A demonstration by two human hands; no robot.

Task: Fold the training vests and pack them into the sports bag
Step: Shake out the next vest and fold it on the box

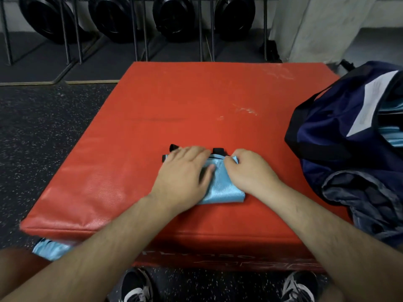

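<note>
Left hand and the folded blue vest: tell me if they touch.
Touching. The head view shows the left hand lying flat on the folded blue vest, fingers spread over its left half.

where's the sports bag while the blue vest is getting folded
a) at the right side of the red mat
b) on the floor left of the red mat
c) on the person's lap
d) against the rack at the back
a: the navy sports bag sits at the right side of the red mat, to the right of the folded vest, with its mouth open and light blue fabric showing inside.
</note>
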